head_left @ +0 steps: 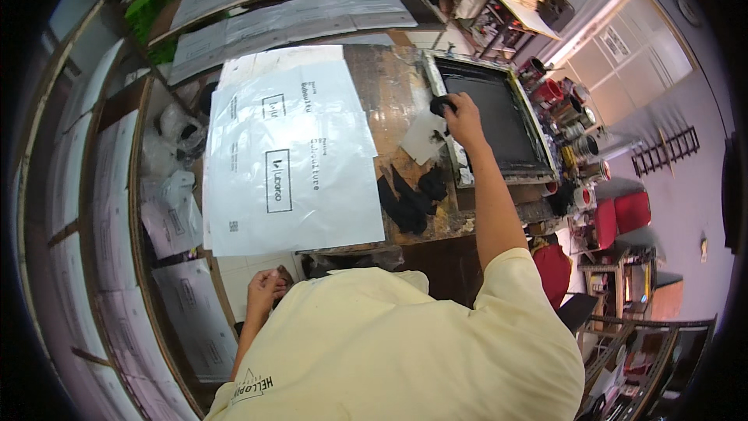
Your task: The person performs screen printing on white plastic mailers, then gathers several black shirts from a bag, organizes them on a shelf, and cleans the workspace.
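My right hand [466, 118] is closed on a bunched black rag [442, 104] at the left side of a screen-printing frame [446, 70] with dark mesh. Under and beside that hand, a pale card [419, 140] smeared with black lies on the worktable [372, 78]. Crumpled black cloth strips [409, 204] rest nearer the front edge. Left of them lies a stack of white plastic bags [339, 210] printed in black. Low beside my body, my left hand [267, 290] has its fingers curled together; what is between them, if anything, I cannot make out.
Racks with flat white printed bags [210, 4] stand across the back and along the left [125, 265]. Several ink tins [548, 92] crowd the right of the frame. Beyond them is a red chair [631, 212]. A metal shelf [647, 335] stands at lower right.
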